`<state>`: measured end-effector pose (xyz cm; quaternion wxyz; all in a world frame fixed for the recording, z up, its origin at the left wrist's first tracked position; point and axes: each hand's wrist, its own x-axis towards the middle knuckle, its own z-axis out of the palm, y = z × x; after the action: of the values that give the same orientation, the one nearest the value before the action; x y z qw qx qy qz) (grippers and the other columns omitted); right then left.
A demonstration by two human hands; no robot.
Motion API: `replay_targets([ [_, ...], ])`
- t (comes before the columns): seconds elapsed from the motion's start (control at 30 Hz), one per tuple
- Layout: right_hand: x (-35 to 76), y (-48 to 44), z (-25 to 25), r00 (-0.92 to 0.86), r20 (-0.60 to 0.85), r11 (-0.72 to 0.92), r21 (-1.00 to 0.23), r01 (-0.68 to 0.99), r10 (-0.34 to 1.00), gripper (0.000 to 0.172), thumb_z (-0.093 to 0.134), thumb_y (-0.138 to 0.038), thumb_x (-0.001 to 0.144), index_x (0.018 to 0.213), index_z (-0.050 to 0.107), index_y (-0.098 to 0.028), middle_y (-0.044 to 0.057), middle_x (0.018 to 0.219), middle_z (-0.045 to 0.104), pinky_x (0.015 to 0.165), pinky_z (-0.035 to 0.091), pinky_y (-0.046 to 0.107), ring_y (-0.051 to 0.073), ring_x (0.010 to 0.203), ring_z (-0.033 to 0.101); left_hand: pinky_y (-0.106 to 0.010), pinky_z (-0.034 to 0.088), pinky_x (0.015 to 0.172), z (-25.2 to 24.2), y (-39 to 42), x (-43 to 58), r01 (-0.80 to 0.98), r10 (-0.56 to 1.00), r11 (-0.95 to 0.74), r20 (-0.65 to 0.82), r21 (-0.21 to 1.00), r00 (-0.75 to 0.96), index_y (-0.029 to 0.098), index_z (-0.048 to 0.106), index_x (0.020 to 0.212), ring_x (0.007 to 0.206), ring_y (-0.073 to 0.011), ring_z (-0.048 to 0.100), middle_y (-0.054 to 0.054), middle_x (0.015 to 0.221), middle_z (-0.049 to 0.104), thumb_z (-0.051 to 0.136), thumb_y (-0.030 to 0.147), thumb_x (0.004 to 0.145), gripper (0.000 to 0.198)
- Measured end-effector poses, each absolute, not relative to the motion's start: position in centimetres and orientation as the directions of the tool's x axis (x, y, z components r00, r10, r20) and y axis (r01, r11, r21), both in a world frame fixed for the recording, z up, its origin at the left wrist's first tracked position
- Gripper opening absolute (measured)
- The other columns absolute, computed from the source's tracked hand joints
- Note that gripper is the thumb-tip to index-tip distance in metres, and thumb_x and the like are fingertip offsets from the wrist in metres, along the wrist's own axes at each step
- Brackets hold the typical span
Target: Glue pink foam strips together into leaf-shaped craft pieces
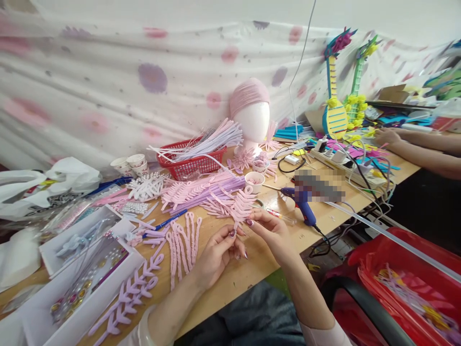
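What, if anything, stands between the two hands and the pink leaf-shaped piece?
Nothing visible does. The left hand and the right hand are both at the lower end of the pink leaf-shaped piece, with no other object between.

Tabletop (252, 264) below the hands (217, 254) is open; a glue gun (304, 206) blocks rightward.

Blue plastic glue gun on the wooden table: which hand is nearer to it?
Right. The right hand is just left of the blue plastic glue gun; the left hand is farther left, beyond the right hand.
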<state>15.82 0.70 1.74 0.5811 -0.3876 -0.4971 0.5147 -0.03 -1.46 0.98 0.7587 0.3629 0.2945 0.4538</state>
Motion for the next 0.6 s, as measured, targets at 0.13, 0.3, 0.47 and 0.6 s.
replay_targets([
  [0.13,16.7,0.3,2.0,0.027,0.177,0.179,-0.972,-0.152,0.984,0.021,0.075,-0.040,0.073,0.085,0.072,-0.023,0.004,0.090,0.068,0.081,0.049,0.033,0.020,0.087,0.061,-0.024,0.036,0.062,1.0,-1.4,0.0,-0.519,0.914,0.321,-0.116,0.792,0.388,0.016,0.061,0.088,0.058,-0.0112,0.051,0.000,0.058,0.062,0.068,0.033,0.081,0.020],
  [0.3,19.9,-0.8,1.6,0.048,0.265,0.258,-0.959,0.116,0.963,0.019,0.072,-0.038,0.077,0.071,0.067,-0.020,0.003,0.080,0.065,0.079,0.045,0.032,0.020,0.082,0.059,-0.022,0.036,0.059,0.8,-1.0,0.0,-0.554,0.936,0.300,-0.125,0.777,0.330,0.017,0.059,0.090,0.056,-0.0092,0.049,0.002,0.059,0.060,0.070,0.032,0.079,0.022],
  [0.47,21.7,-1.7,1.8,0.106,0.259,0.223,-0.937,0.270,0.960,0.040,0.066,-0.044,0.082,0.053,0.051,-0.020,-0.001,0.062,0.054,0.061,0.039,0.027,0.015,0.060,0.050,-0.021,0.036,0.057,0.8,-0.9,-0.1,-0.567,0.946,0.276,-0.113,0.776,0.305,0.016,0.059,0.089,0.055,-0.0084,0.048,0.004,0.060,0.056,0.070,0.031,0.079,0.020],
  [0.6,21.0,-1.7,2.0,0.084,0.299,0.252,-0.902,0.351,0.951,0.050,0.050,-0.048,0.091,0.050,0.050,-0.020,0.001,0.057,0.050,0.059,0.037,0.028,0.016,0.057,0.047,-0.021,0.036,0.057,0.7,-0.8,-0.1,-0.574,0.945,0.275,-0.108,0.771,0.309,0.016,0.059,0.088,0.055,-0.0082,0.047,0.004,0.059,0.054,0.069,0.031,0.080,0.020],
])
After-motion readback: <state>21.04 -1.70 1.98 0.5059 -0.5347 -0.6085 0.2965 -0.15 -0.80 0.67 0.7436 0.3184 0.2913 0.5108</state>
